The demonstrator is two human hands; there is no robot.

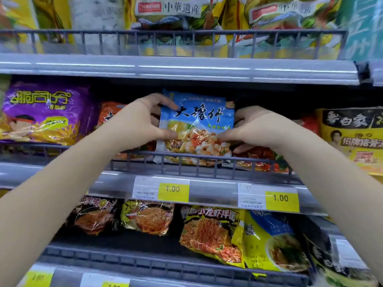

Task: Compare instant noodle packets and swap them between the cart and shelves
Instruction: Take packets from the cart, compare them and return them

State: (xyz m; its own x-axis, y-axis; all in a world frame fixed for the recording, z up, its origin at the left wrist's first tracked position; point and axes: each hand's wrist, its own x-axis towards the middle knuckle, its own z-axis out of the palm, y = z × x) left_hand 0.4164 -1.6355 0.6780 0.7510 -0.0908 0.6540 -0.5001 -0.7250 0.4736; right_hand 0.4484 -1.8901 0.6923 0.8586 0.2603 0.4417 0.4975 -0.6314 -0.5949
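Note:
A blue instant noodle packet (198, 125) with black characters stands upright on the middle shelf, its lower edge behind the grey wire rail (199, 162). My left hand (143, 121) grips its left edge, thumb on the front and fingers curled behind the top corner. My right hand (255, 127) pinches its right edge, thumb on the front. Red-orange packets (257, 158) lie behind and beside it. No cart is in view.
A purple packet (41, 112) sits at the left of the same shelf, a yellow-black one (352, 137) at the right. Yellow packets (178, 15) fill the shelf above. Dark and yellow packets (211, 235) lie below. Price tags (173, 189) read 1.00.

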